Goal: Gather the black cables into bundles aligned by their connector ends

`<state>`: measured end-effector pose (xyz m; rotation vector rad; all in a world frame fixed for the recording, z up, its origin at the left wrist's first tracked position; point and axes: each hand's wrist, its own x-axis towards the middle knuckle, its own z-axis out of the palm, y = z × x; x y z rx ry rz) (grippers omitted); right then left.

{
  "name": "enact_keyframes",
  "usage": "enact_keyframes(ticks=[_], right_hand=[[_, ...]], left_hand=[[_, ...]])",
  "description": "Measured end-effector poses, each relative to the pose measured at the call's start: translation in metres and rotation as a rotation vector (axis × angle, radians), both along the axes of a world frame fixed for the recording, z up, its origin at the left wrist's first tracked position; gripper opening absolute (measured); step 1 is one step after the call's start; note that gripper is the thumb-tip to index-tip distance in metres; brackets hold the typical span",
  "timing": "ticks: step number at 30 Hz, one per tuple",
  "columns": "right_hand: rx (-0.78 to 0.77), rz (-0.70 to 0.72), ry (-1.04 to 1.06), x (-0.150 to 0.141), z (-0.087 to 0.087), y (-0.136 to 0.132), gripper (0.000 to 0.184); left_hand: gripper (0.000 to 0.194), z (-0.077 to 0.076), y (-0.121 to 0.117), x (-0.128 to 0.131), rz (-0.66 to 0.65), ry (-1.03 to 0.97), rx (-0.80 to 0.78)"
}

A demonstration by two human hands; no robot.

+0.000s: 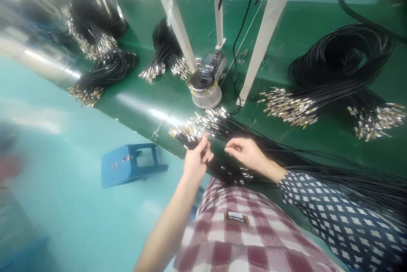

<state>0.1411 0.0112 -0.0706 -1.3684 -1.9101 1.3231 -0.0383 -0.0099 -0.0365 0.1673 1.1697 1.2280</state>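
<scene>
My left hand (197, 159) is closed around a bundle of thin black cables (185, 140), whose metal tips point away from me past the thumb. To its right, my right hand (246, 152) pinches what looks like a single black cable between thumb and fingertips; the fingers partly hide it. Just beyond both hands lies another long bundle of black cables (251, 134), its shiny ends gathered near the middle of the bench and its lengths trailing off to the right. More metal tips (244, 174) show below my right hand, close to the checked apron (254, 225).
A grey-white round device (206, 90) stands on the green bench (136, 115) between white frame legs (265, 30). Coiled cable bundles (343, 60) lie at right, with other bundles (108, 70) at left. A blue stool (119, 166) is on the floor beside the bench edge.
</scene>
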Motion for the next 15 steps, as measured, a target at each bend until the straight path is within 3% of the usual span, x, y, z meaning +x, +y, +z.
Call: enact_keyframes(ticks=[7, 12, 15], right_hand=[[-0.045, 0.150, -0.130, 0.015, 0.020, -0.005, 0.021], [0.062, 0.110, -0.099, -0.031, 0.042, 0.011, 0.022], [0.139, 0.091, -0.140, -0.045, 0.038, 0.011, 0.020]], left_hand=[[0.025, -0.003, -0.004, -0.001, 0.011, 0.007, -0.009], [0.023, 0.003, -0.003, -0.002, -0.046, -0.022, -0.016], [0.023, 0.005, -0.004, -0.003, -0.045, -0.017, -0.015]])
